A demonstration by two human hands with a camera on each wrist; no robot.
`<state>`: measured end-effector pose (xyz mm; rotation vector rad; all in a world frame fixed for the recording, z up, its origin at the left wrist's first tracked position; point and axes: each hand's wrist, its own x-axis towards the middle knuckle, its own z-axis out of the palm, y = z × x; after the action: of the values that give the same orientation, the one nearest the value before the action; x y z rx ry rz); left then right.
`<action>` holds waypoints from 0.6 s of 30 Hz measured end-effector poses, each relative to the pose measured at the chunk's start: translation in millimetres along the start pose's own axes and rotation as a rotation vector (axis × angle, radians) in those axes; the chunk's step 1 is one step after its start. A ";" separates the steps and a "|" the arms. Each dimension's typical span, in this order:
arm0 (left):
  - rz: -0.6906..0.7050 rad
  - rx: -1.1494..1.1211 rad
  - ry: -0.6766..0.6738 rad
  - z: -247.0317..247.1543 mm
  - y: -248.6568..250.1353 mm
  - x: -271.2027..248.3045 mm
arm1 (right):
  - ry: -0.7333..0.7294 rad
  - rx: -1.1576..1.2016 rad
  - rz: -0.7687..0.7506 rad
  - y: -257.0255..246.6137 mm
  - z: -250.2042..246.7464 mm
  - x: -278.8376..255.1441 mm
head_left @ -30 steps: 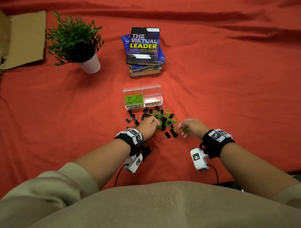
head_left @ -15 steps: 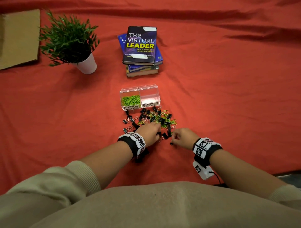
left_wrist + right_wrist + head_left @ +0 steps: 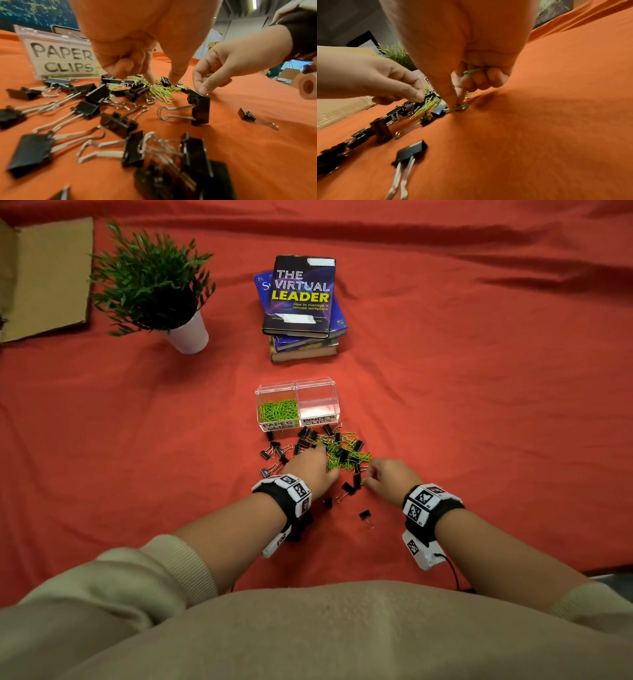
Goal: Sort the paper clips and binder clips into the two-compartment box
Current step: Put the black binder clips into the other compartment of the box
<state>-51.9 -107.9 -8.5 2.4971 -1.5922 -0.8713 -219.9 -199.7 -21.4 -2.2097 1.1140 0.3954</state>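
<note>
The clear two-compartment box [image 3: 296, 386] stands just beyond the pile; its left half, labelled PAPER CLIPS, holds green paper clips [image 3: 278, 409], and its right half, labelled BINDER CLIPS, holds nothing. Black binder clips [image 3: 364, 514] and green paper clips [image 3: 337, 455] lie mixed on the red cloth. My left hand [image 3: 163, 82] has thumb and forefinger down in the green paper clips [image 3: 162, 90], pinching at them. My right hand [image 3: 456, 105] pinches a paper clip [image 3: 462, 106] on the cloth at the pile's near right edge. Its curled fingers keep more green clips [image 3: 473, 71].
A stack of books [image 3: 301, 302] lies behind the box, with a potted plant [image 3: 150, 285] to the left and a cardboard flap [image 3: 44, 275] at the far left edge. Loose binder clips [image 3: 89, 109] are spread under and beside my left wrist. Red cloth [image 3: 479, 405] covers the table.
My right hand, with green clips in it, has come in from the right to the pile's near edge and pinched down on the cloth. My left hand has stayed in the pile.
</note>
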 end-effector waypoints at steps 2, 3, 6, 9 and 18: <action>-0.032 0.050 0.014 3.2 4.2 4.9 | -0.047 -0.005 -0.012 -1.1 3.6 -3.7; -0.042 0.072 0.019 4.2 6.0 6.7 | -0.072 -0.002 -0.023 -2.0 4.7 -6.3; -0.057 0.114 0.024 6.0 9.8 10.5 | -0.070 0.068 -0.026 -3.5 2.1 -10.7; -0.043 0.150 0.020 8.0 10.7 10.8 | 0.036 0.145 0.001 -4.2 -7.9 -3.1; 0.015 0.039 -0.059 6.0 -3.1 -0.7 | 0.116 0.054 0.003 -8.1 -9.6 24.7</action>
<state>-52.5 -104.3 -14.2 2.5046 -1.6585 -0.9300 -198.7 -217.5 -23.5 -2.2075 1.1746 0.2386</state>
